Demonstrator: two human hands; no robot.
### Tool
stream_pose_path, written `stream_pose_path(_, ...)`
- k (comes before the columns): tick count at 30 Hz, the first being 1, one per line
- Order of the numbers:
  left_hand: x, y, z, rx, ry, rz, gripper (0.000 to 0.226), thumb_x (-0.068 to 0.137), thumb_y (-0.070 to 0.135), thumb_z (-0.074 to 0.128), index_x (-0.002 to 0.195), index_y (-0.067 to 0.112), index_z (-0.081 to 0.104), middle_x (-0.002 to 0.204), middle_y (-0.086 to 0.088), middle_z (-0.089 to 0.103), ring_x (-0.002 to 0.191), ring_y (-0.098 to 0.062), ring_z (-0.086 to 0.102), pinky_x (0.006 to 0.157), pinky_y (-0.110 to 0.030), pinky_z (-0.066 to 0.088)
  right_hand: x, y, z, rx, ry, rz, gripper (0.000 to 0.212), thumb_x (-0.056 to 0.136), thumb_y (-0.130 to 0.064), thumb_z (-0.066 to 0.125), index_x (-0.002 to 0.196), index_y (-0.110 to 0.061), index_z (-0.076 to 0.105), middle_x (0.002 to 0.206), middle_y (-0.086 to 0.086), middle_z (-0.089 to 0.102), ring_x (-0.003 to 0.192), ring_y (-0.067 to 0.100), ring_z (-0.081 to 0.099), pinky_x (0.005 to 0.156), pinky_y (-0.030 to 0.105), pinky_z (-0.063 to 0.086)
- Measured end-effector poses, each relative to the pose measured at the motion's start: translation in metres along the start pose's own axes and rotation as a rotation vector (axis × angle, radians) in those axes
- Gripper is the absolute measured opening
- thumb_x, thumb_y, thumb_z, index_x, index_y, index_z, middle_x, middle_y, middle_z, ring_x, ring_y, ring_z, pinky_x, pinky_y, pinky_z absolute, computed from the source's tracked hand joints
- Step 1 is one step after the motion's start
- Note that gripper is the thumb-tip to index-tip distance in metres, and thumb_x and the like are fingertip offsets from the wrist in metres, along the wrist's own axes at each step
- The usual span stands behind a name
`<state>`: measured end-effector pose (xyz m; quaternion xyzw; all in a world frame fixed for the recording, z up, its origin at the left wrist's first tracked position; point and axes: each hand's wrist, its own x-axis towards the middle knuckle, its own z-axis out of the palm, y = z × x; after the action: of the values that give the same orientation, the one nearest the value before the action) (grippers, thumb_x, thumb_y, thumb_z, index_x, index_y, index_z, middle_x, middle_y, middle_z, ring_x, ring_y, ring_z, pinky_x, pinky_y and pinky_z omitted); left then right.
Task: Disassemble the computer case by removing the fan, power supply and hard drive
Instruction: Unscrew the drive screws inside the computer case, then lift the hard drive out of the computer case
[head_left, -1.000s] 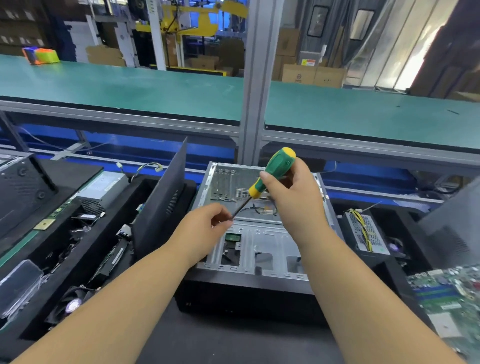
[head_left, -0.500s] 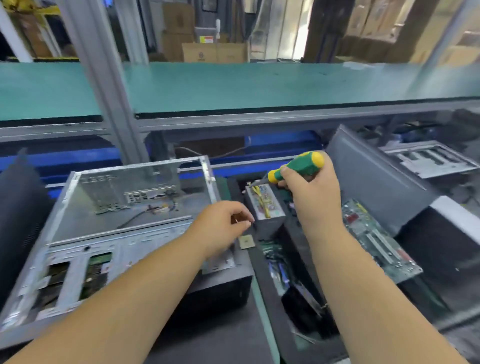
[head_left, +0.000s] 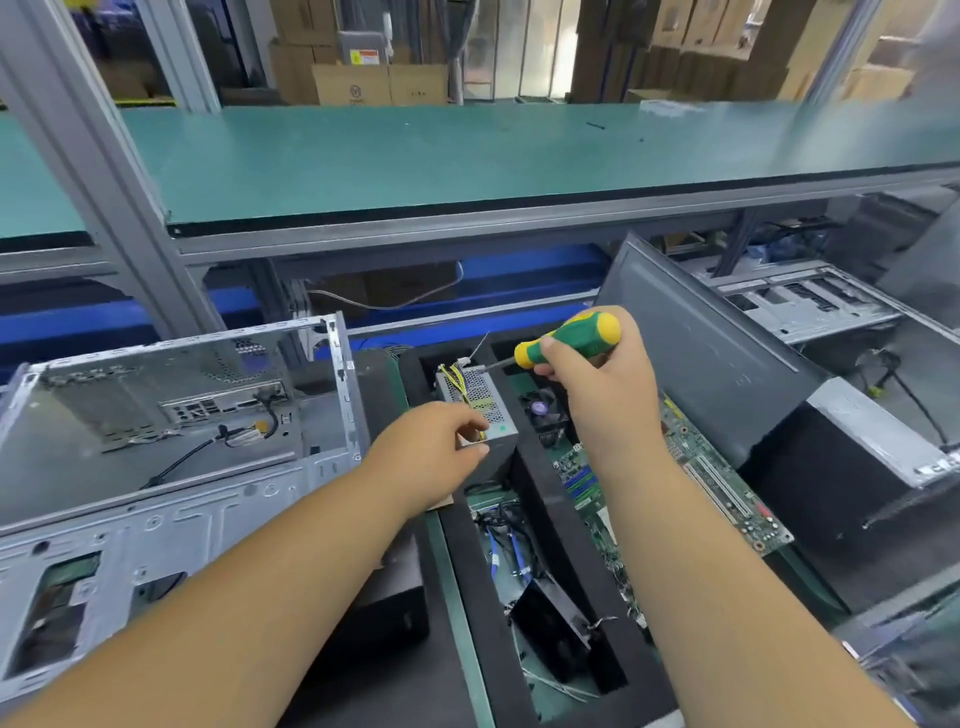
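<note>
Fingers (head_left: 558, 347) gripping screwdriver (head_left: 571, 339), no legible labels

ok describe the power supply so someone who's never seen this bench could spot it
Right of the open computer case, find the black tray. At its far end stands the power supply, a perforated grey metal box. Only it has yellow wires across its top.

The left hand (head_left: 434, 452) has moved off the case (head_left: 156, 441). Now it sits over the power supply (head_left: 480, 400). The screwdriver (head_left: 569, 340) came along too.
</note>
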<state>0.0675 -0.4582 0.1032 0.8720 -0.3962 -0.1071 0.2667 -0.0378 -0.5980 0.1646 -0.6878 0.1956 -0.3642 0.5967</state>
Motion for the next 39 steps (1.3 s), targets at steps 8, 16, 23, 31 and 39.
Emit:
stream_pose_path(8,-0.045,-0.018,-0.075,-1.139,0.189,-0.317,0.037,0.104,0.036,0.037,0.099,0.018,0.068,0.086,-0.002,0.074,0.078,-0.016,0.069,0.079,-0.029,0.051,-0.02,-0.006,0.087,-0.131,-0.451,-0.17,0.034,0.083,-0.019,0.074,0.103,-0.033,0.05,0.109,-0.006,0.059,0.093,0.006,0.059,0.076,0.017,0.047)
stream_pose_path(16,-0.122,-0.077,-0.129,-1.284,0.432,-0.52,0.025,0.101,0.029,0.048,0.094,0.014,0.066,0.077,0.0,0.071,0.057,-0.008,0.06,0.055,-0.019,0.053,-0.069,-0.017,0.188,-0.231,-0.823,-0.319,0.048,0.081,-0.02,0.078,0.111,-0.033,0.043,0.114,-0.011,0.044,0.105,0.0,0.05,0.088,0.019,0.046)
stream_pose_path(23,-0.157,-0.11,-0.14,-1.215,0.472,-0.561,0.011,0.097,0.02,0.055,0.094,0.012,0.061,0.072,-0.001,0.07,0.059,-0.01,0.067,0.061,-0.02,0.054,-0.099,-0.018,0.224,-0.337,-0.801,-0.196,0.03,0.078,-0.037,0.077,0.089,-0.036,0.049,0.09,-0.017,0.054,0.081,-0.006,0.05,0.066,0.018,0.037)
stream_pose_path(31,-0.129,-0.075,-0.123,-0.897,0.287,-0.383,0.017,0.099,0.017,0.051,0.106,0.018,0.066,0.093,-0.002,0.075,0.082,-0.011,0.072,0.072,-0.021,0.054,-0.068,-0.011,0.158,-0.335,-0.438,0.078,0.025,0.08,-0.027,0.076,0.089,-0.036,0.055,0.087,-0.012,0.066,0.071,-0.003,0.061,0.044,0.011,0.042)
stream_pose_path(39,-0.099,-0.042,-0.07,-0.515,0.192,-0.191,0.014,0.093,0.021,0.061,0.099,0.032,0.068,0.097,0.009,0.068,0.091,-0.005,0.064,0.081,-0.022,0.049,-0.052,0.047,0.061,-0.571,-0.316,0.287,0.025,0.08,-0.031,0.073,0.096,-0.033,0.052,0.083,-0.006,0.06,0.074,0.017,0.061,0.065,0.036,0.05)
